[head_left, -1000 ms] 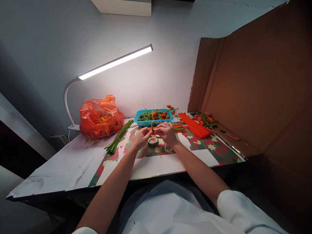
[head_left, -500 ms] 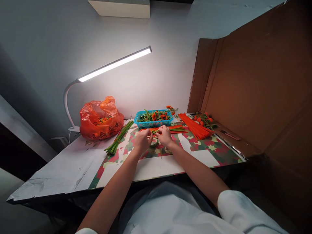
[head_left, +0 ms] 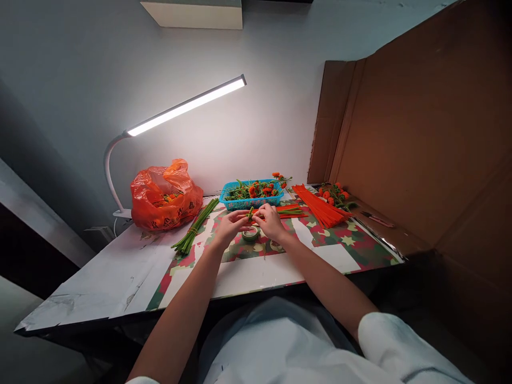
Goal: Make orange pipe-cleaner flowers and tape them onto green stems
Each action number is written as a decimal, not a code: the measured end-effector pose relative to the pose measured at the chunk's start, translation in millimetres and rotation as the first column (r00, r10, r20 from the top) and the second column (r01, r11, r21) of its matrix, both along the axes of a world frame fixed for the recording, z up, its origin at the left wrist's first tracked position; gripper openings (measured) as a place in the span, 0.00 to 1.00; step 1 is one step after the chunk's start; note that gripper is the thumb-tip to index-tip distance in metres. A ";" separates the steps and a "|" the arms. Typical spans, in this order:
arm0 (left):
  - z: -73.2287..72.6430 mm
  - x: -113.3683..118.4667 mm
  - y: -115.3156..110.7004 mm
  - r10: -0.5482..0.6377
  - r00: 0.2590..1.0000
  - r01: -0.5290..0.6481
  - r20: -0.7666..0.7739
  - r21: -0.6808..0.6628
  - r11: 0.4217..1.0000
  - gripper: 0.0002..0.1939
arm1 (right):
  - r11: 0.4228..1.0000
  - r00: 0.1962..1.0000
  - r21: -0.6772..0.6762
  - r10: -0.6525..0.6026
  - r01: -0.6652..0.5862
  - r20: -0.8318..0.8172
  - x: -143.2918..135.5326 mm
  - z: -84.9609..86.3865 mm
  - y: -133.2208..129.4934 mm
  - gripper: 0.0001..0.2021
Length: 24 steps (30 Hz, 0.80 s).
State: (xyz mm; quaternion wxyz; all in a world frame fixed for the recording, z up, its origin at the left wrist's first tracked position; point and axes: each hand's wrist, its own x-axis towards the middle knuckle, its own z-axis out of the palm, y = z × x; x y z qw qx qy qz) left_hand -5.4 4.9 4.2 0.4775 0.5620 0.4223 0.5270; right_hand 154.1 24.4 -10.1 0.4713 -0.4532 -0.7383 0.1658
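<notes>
Between both hands, over the middle of the table, is a small twisted green pipe cleaner piece. My left hand is closed, its fingertips pinching the piece from the left. From the right, my right hand pinches it with thumb and fingers; the fingertips partly hide it. Just below the hands lies a roll of green tape. Behind my right hand, orange and green pipe cleaners lie on the table, partly covered by the hand.
A blue basket of orange flowers stands behind the hands. To the left are a banded green stem bundle, a red plastic bag and a lit lamp. Orange pipe cleaners, finished flowers and a cardboard wall are right.
The green piece has turned from lying sideways to standing more upright between the fingertips. My left hand has shifted slightly left and flattened, showing more of the tape roll.
</notes>
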 end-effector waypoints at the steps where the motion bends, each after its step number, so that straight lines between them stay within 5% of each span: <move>1: -0.8 -0.3 0.3 -0.024 0.999 0.024 0.026 -0.010 1.000 0.23 | 1.000 1.000 0.000 0.004 -0.004 -0.018 0.1 0.5 0.3 0.08; 6: -5.5 -2.3 5.2 -0.024 0.990 0.025 0.140 -0.004 1.000 0.25 | 0.999 0.979 -0.040 0.023 -0.032 -0.203 1.0 3.9 0.3 0.12; 15: -4.5 0.8 3.2 0.015 0.992 -0.012 0.126 -0.032 0.999 0.24 | 0.999 0.996 0.020 0.037 -0.039 0.079 -0.5 11.4 -16.9 0.11; 24: -6.6 3.0 3.1 -0.002 0.989 0.003 0.150 -0.011 1.000 0.24 | 0.991 0.968 -0.072 0.089 -0.109 -0.236 -5.7 1.8 -8.0 0.12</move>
